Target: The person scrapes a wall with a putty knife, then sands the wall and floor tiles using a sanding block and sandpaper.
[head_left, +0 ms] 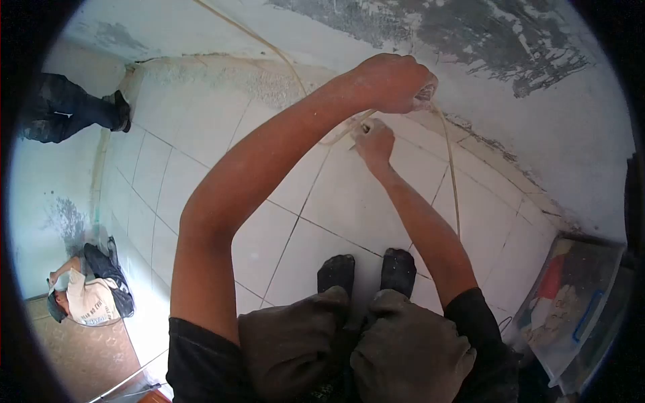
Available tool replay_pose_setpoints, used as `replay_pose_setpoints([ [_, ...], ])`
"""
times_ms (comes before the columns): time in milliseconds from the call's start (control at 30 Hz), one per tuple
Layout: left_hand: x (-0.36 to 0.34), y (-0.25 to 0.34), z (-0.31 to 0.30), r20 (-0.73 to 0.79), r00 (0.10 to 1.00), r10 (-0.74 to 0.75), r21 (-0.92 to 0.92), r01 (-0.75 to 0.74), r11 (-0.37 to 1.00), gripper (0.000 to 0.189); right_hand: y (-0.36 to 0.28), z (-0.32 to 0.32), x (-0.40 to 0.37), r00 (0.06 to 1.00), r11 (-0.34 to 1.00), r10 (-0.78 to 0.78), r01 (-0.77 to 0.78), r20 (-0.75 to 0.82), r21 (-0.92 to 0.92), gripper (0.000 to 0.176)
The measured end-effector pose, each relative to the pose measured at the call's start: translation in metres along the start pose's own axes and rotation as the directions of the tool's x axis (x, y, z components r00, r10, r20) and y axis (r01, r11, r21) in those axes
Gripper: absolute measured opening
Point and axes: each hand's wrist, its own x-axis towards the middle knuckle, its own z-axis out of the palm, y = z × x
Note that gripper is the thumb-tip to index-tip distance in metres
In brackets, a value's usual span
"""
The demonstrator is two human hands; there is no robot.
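A thin yellowish cable (449, 151) runs down from the top, passes behind my left forearm, bends in a loop and hangs to the right of my hands. My left hand (400, 84) reaches across to the right, its fingers closed around the cable. Just below it, my right hand (375, 142) is closed at the cable's loop. A small dark spot shows between its fingers, but I cannot make out what it is. Both hands are above the pale tiled floor (363, 201), close to the wall.
The wall (463, 40) ahead has grey, peeling patches. At lower right stands a clear plastic bin (584, 302) with red and pale things inside. A person (97, 295) is at lower left; another person's leg (87, 111) shows at upper left.
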Motion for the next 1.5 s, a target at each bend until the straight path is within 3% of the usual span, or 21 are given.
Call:
replay_pose_setpoints([
  [67, -0.004, -0.001, -0.006, -0.058, 0.998, 0.01, 0.012, -0.009, 1.0, 0.018, 0.006, -0.013, 0.003, 0.987, 0.99, -0.116, 0.123, -0.114, 0.062, 0.033],
  [167, -0.029, 0.007, -0.016, -0.087, 0.995, -0.041, 0.089, 0.048, 0.995, 0.012, 0.0, -0.067, -0.102, 0.851, 0.77, 0.101, -0.395, 0.515, 0.502, 0.037],
  [233, -0.058, 0.012, -0.009, -0.104, 0.994, -0.03, 0.042, 0.035, 0.998, 0.01, 0.007, -0.125, -0.166, 0.77, 0.795, 0.032, -0.406, 0.637, 0.452, 0.029],
  [333, -0.107, 0.02, -0.001, 0.261, 0.941, -0.217, 0.042, 0.214, 0.976, 0.015, 0.062, -0.19, -0.254, 0.747, 0.424, 0.277, -0.66, 0.605, 0.621, 0.027],
  [433, -0.156, 0.006, 0.025, 0.729, 0.667, -0.153, -0.051, 0.276, 0.96, 0.023, 0.097, -0.252, -0.314, 0.762, 0.125, 0.486, -0.546, 0.429, 0.828, 0.037],
  [467, -0.15, 0.019, 0.013, 0.892, 0.38, -0.244, 0.032, 0.486, 0.873, 0.024, 0.118, -0.261, -0.337, 0.75, 0.209, 0.586, -0.506, 0.307, 0.837, 0.038],
  [500, -0.15, 0.025, 0.015, 0.904, 0.289, -0.316, 0.127, 0.523, 0.843, 0.021, 0.142, -0.264, -0.355, 0.722, 0.294, 0.67, -0.471, 0.173, 0.832, 0.039],
  [567, -0.167, 0.013, 0.039, 0.744, 0.588, -0.317, 0.078, 0.394, 0.916, 0.022, 0.184, -0.272, -0.37, 0.548, 0.241, 0.829, -0.533, 0.114, 0.811, 0.038],
  [667, -0.155, 0.014, 0.064, 0.531, 0.735, -0.421, 0.22, 0.36, 0.907, 0.026, 0.25, -0.257, -0.355, 0.489, 0.234, 0.867, -0.564, 0.092, 0.792, 0.043],
  [833, -0.141, 0.036, 0.124, 0.663, 0.721, -0.2, 0.115, 0.166, 0.979, 0.029, 0.226, -0.18, -0.21, 0.73, 0.529, 0.684, -0.508, 0.013, 0.68, 0.032],
  [867, -0.136, 0.047, 0.134, 0.701, 0.695, -0.16, 0.104, 0.122, 0.987, 0.027, 0.217, -0.155, -0.175, 0.912, 0.907, 0.405, -0.39, -0.073, 0.156, 0.029],
  [900, -0.133, 0.06, 0.142, 0.737, 0.665, -0.124, 0.09, 0.084, 0.992, 0.024, 0.214, -0.123, -0.14, 0.93, 0.931, 0.341, -0.354, 0.134, 0.092, 0.033],
  [933, -0.132, 0.078, 0.15, 0.752, 0.652, -0.097, 0.117, 0.014, 0.993, 0.023, 0.173, -0.107, -0.116, 0.998, 0.946, -0.057, 0.046, -0.025, -0.322, 0.039],
  [967, -0.127, 0.095, 0.157, 0.762, 0.644, -0.07, 0.14, -0.059, 0.988, 0.021, 0.163, -0.077, -0.082, 0.997, 0.993, -0.005, -0.004, 0.078, 0.118, 0.036],
  [1000, -0.117, 0.114, 0.149, 0.722, 0.692, -0.02, 0.086, -0.062, 0.994, 0.021, 0.106, -0.085, -0.069, 0.987, 0.81, 0.143, -0.156, 0.069, 0.565, 0.028],
  [1033, -0.112, 0.133, 0.134, 0.683, 0.73, 0.029, 0.025, -0.063, 0.998, 0.021, 0.056, -0.117, -0.057, 0.903, 0.576, 0.26, -0.429, 0.342, 0.696, 0.028],
  [1067, -0.111, 0.145, 0.126, 0.679, 0.734, 0.019, 0.022, -0.047, 0.999, 0.021, 0.038, -0.116, -0.054, 0.938, 0.602, 0.196, -0.345, 0.286, 0.72, 0.035],
  [1133, -0.108, 0.158, 0.114, 0.596, 0.777, 0.201, -0.163, -0.128, 0.978, 0.024, 0.03, -0.132, -0.064, 0.981, 0.699, 0.106, -0.191, 0.164, 0.689, 0.034],
  [1300, -0.111, 0.121, 0.137, 0.688, 0.711, 0.142, -0.055, -0.144, 0.988, 0.027, 0.048, -0.189, -0.085, 0.991, 0.802, 0.033, 0.05, -0.127, 0.595, 0.026],
  [1433, -0.102, 0.091, 0.163, 0.672, 0.72, 0.171, -0.024, -0.209, 0.978, 0.03, 0.042, -0.282, -0.087, 0.944, 0.968, -0.051, 0.127, -0.327, 0.216, 0.026],
  [1500, -0.091, 0.094, 0.169, 0.645, 0.728, 0.234, -0.053, -0.263, 0.963, 0.031, 0.008, -0.335, -0.09, 0.816, 0.949, -0.299, 0.309, -0.494, -0.065, 0.02],
])
